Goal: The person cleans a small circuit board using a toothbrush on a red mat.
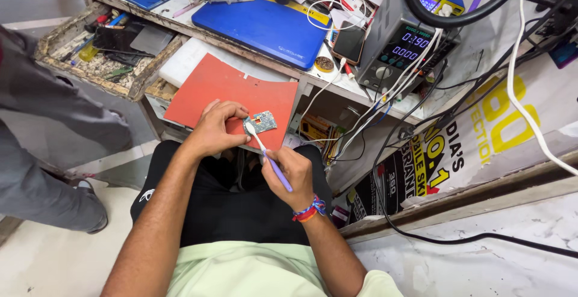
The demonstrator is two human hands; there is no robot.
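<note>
Left hand (214, 131) closed around the edge of a small circuit board (260, 121), pinning it flat on a red mat (226, 89) that jutted out past the front of the desk (313, 83), over the lap. Right hand (292, 173) curled shut on a purple-handled toothbrush (268, 155), white head resting on the near corner of the board.

Risks, judged from that pose alone:
- Held only at one side, so a hard stroke could have flicked the board out from under the fingers and onto the floor.
- Mat hung unsupported at its front; pressing down there might have tipped it, board and all.
- Bristles dragged too firmly could have lifted tiny parts or bent a connector; impossible to tell how fragile the parts were at this size.
- White cables (385, 86) dangled just beside the right elbow's path from the grey power supply (400, 41); a snagged wrist might have pulled them.
- Another person's grey-trousered leg (54, 122) stood near on the left, a bump away from jogging the left arm.
</note>
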